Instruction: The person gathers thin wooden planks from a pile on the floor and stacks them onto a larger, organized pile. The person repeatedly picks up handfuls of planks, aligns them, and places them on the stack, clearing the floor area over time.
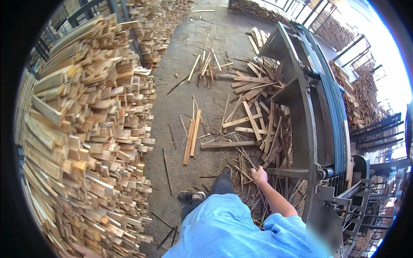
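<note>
My right hand (pixel 258 175) reaches forward beside the metal machine frame, over a heap of loose wood. Its fingers are closed around the end of a thin wooden strip (pixel 248 159), which points away toward the heap. At the lower left edge only a sliver of my left hand (pixel 84 251) shows, low against the tall stack of cut boards (pixel 94 142). Its fingers are cut off and blurred, so its grip cannot be made out. Longer wooden slats (pixel 194 133) lie on the floor ahead of my feet.
On my right stands a conveyor with a blue belt (pixel 329 112) and a steel frame (pixel 306 129). Scattered boards (pixel 254 120) pile up against its base. Loose sticks (pixel 167 172) lie across the dusty floor (pixel 161 129). More wood stacks (pixel 365 86) rise beyond the conveyor.
</note>
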### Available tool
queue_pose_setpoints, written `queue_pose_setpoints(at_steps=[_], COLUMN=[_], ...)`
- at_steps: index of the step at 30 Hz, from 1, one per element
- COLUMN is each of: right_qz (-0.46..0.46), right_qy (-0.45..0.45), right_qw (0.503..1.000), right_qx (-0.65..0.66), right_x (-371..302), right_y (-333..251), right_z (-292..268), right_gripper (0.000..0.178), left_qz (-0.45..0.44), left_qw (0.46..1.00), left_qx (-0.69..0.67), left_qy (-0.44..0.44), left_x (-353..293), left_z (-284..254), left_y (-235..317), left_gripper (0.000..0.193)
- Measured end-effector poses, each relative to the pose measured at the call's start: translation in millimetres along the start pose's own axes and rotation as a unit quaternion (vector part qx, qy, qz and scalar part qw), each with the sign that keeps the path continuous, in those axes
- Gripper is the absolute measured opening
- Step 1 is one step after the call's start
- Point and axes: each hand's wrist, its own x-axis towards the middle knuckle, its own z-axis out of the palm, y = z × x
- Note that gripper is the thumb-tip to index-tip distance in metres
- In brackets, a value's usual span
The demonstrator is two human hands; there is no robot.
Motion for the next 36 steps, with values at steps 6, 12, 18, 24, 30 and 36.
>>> queue_pose_setpoints(at_steps=[6,12,18,24,30,36], right_qz=[-0.084,-0.131,-0.027,0.127,0.229,0.257], right_qy=[-0.228,-0.281,-0.202,-0.071,-0.119,-0.161], right_qw=[0.97,0.941,0.964,0.96,0.927,0.887], right_qx=[0.007,0.137,0.171,0.239,0.274,0.348], right_x=[36,30,77,84,20,-49], right_y=[5,4,66,153,167,150], right_z=[-3,-13,-41,-46,-51,-15], right_gripper=[0.053,0.054,0.057,0.04,0.037,0.032], left_qz=[-0.062,-0.01,-0.06,-0.047,-0.013,0.094], left_qw=[0.851,0.681,0.545,0.485,0.44,0.423], left_qx=[-0.347,-0.363,-0.304,-0.317,-0.386,-0.433], left_qy=[-0.389,-0.636,-0.779,-0.814,-0.811,-0.791], left_x=[-102,-223,-308,-272,-200,-187], left_z=[-19,-31,-16,36,73,126], left_y=[199,278,275,319,431,508], left_gripper=[0.052,0.055,0.053,0.052,0.049,0.049])
